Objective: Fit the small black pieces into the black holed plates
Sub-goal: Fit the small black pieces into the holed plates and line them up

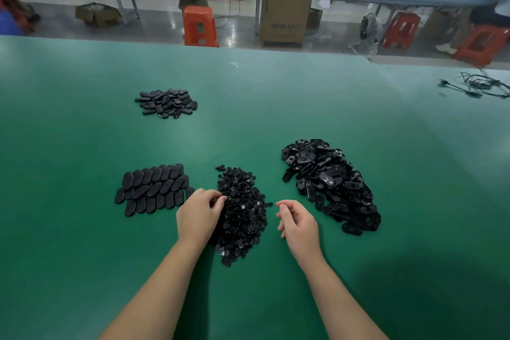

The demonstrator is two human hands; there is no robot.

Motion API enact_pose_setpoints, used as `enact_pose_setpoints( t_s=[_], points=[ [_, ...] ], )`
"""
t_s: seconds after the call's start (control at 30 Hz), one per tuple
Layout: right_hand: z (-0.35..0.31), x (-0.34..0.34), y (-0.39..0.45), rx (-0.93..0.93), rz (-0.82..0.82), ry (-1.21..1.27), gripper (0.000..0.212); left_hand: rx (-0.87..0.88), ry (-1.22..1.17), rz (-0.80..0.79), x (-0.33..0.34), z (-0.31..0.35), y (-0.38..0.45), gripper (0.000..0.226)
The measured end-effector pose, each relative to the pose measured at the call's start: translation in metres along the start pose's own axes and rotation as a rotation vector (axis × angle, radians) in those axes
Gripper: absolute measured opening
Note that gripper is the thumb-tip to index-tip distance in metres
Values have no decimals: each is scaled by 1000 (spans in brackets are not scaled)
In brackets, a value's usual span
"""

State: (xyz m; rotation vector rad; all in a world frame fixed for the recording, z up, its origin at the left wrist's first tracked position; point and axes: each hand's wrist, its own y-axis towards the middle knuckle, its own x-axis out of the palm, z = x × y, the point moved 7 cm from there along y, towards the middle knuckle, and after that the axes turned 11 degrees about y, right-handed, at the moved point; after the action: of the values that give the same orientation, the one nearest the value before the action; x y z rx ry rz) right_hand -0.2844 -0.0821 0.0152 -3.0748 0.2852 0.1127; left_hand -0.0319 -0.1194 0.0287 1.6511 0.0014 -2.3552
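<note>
Small black pieces [242, 210] heap runs near-to-far, left hand [197, 215] touching.

Left hand [197, 214] fingers curled; right hand [299, 222] hovers (fingers loosely bent).

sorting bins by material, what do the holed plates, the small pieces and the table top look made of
Holed plates: probably moulded plastic, glossy black, with bright glints on their faces. Small pieces: likely plastic too, black, a few glints; too small to be sure. Table top: looks like a green mat, matte with a soft sheen.
</note>
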Motion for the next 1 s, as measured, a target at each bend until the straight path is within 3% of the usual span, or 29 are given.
enact_pose_setpoints(
  t_s=[0.47, 0.67, 0.8, 1.0],
  points=[
    [-5, 4, 3, 36, -67, -128, 17, -38, -261, -11, -1, -12, -5, 18],
    [-22, -39, 13, -84, 92, -561, 23, -68, -328, 1, 0, -16, -5, 17],
    [-14, -61, 19, -2, 92, -714, 30, -55, -307, -12, 2, -15, -5, 13],
    [-12, -50, 15, -36, 27, -834, 27, -31, -328, -27, 3, -15, -4, 11]
  ],
)
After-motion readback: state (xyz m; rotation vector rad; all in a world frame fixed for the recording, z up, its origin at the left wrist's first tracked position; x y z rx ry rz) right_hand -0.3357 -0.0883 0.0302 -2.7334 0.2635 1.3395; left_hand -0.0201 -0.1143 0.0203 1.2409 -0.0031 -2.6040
